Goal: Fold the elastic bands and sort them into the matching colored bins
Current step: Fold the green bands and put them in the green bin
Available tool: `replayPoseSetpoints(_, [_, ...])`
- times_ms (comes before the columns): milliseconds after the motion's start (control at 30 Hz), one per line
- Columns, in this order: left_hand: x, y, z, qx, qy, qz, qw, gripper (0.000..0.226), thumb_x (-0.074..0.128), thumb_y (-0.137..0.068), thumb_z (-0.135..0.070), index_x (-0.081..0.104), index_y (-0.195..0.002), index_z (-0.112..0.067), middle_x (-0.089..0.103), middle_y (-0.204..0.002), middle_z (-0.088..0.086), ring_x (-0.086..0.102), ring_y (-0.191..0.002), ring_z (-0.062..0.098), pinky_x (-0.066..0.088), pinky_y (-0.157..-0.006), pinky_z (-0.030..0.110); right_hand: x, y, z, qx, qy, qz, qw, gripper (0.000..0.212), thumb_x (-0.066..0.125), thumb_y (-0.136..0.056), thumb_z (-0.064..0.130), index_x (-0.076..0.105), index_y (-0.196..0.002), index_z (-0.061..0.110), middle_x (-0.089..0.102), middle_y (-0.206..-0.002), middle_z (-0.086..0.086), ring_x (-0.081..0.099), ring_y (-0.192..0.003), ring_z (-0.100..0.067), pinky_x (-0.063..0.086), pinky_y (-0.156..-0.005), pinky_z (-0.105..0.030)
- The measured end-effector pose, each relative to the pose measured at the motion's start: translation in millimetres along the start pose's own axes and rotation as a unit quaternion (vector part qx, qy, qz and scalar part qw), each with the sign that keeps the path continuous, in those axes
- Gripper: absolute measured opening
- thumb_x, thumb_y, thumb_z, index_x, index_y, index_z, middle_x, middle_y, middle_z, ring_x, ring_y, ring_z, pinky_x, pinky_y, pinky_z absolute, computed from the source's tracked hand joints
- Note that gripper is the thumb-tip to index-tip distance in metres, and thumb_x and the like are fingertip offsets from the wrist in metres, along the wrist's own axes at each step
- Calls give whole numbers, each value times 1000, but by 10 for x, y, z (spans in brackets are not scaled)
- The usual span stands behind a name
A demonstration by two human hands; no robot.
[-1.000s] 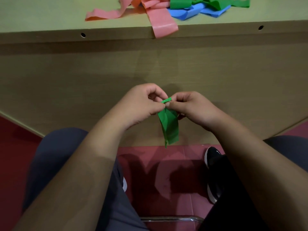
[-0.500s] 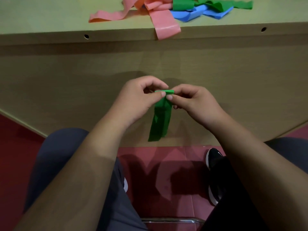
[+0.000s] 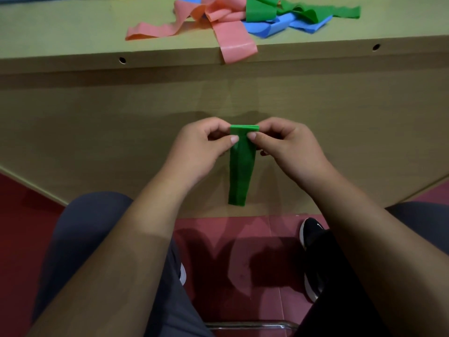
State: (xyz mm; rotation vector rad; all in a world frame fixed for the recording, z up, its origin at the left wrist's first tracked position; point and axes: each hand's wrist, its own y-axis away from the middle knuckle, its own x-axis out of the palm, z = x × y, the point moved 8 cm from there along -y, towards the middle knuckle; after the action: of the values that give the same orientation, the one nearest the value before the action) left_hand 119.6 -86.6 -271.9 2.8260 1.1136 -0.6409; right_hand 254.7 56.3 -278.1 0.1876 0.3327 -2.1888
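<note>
Green band mid-fold; pile not yet folded, no bins in view.

The left hand and right hand each pinch a top corner of the held green band, thumbs in front and fingers curled behind. The band hangs in the air in front of the bench front panel, and layers show at its top edge. My guess is it needs another fold or so before binning. Up on the bench, pink bands, blue bands and loose green bands lie tangled and unfolded, with one pink end drooping over the edge. The sorted count can't be told, and most of the work looks to be ahead.
</note>
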Motion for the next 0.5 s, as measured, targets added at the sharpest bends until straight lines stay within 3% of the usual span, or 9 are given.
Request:
replayPoseSetpoints(100, [-5, 1, -31, 7, 17, -13, 1000, 8, 80, -92, -16, 77, -90, -23, 73, -80, 2, 68, -76, 14, 62, -83, 47, 14, -3, -21, 17, -21, 5, 1000, 12, 74, -100, 14, 75, -100, 2, 70, -78, -1, 65, -76, -10, 54, -75, -36])
replayPoseSetpoints(333, [19, 0, -51, 2, 70, -29, 997, 21, 78, -92, -4, 74, -95, -24, 74, -86, 5, 70, -76, 13, 58, -71, 26, -2, 6, 38, 11, -47, -6, 999, 9, 72, -101, 13, 76, -101, 5, 69, -78, 1, 64, -76, -11, 54, -75, -35])
replayPoseSetpoints(500, [11, -8, -59, 16, 61, -25, 998, 21, 78, -92, -3, 76, -96, -23, 76, -85, 0, 70, -78, 12, 60, -76, 30, -16, 10, 60, 12, -61, -8, 998, 8, 71, -101, 12, 76, -100, 6, 69, -81, -2, 63, -78, -13, 54, -75, -36])
